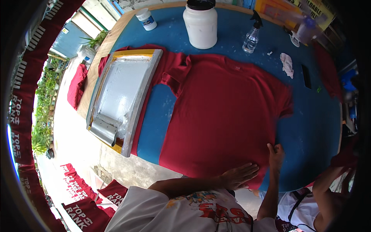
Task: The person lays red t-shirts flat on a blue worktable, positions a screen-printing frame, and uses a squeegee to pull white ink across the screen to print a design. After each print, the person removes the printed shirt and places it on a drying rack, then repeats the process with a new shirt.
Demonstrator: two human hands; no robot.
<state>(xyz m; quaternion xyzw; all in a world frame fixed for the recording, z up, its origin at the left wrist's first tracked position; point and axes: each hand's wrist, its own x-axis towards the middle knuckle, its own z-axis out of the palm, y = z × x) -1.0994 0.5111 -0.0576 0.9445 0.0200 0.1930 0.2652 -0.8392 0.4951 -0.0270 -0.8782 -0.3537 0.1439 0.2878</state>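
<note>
- The person's left hand (241,176) lies flat near the hem of a dark red T-shirt (222,116), palm down, fingers straight and pressing the cloth rather than gripping it; the right hand (276,154) pinches the shirt's side edge near the bottom corner, thumb toward the cloth.
- That T-shirt is spread across a blue tabletop (309,127), collar away from the person, hem toward them; the body looks mostly smooth, with rumpled folds at the left sleeve.
- Close by at the lower right, a co-worker's bent arm (326,187) shows beside the table.
- To the left, a screen-printing frame (145,98) rests over a second red shirt (168,62); a metal scoop-like tool (103,131) sits at its near end.
- Farther off on the right lie a black phone (306,76) and a crumpled pale rag (286,65).
- Toward the far edge stand a clear spray bottle (251,38) with a black trigger, a big white jar (200,29) with a black lid, and a small white tub (147,19) with a blue label.
</note>
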